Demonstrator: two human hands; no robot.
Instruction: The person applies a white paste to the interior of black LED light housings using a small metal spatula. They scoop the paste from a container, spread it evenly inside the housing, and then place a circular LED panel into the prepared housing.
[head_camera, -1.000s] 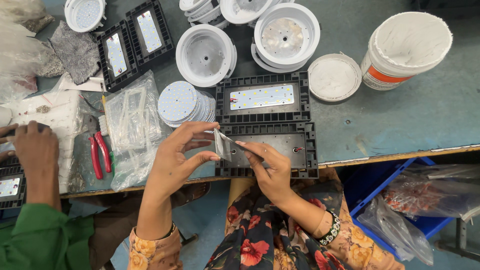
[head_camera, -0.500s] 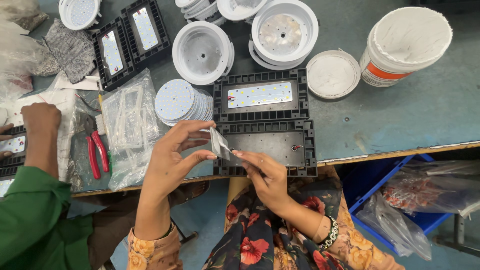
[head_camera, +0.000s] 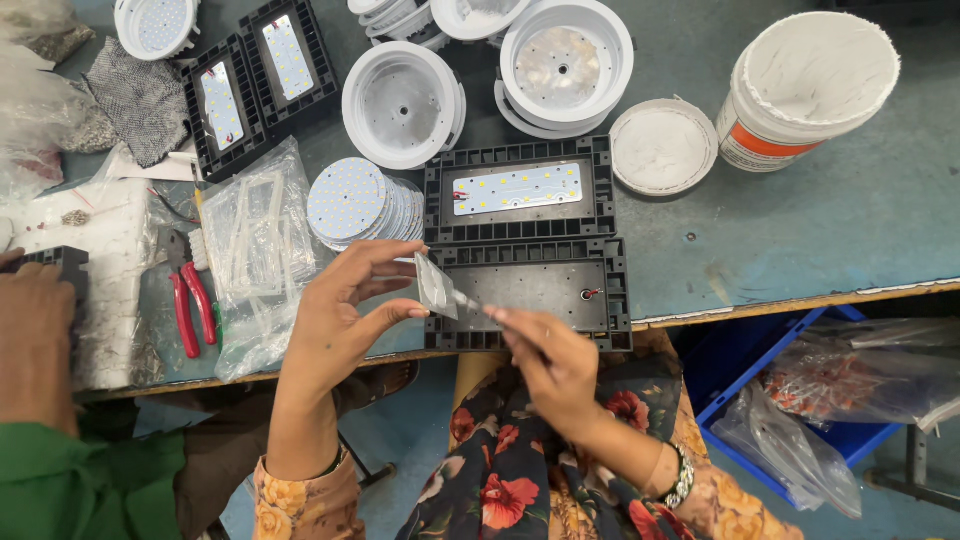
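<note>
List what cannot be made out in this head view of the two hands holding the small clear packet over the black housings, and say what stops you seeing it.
- Small clear packet, head view: contents too small and see-through to tell.
- Right hand: fingertips on the packet's corner hidden by its own knuckles.
- Left hand: palm faces away.
- Empty black housing: near-left corner covered by the packet and the fingers.
- Co-worker's hand: cut off by the left edge.
- Blue crate: mostly under the table edge.

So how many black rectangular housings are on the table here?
5 at least: two stacked in front of the hands, two at top left, and one partly hidden under a co-worker's hand.
</note>
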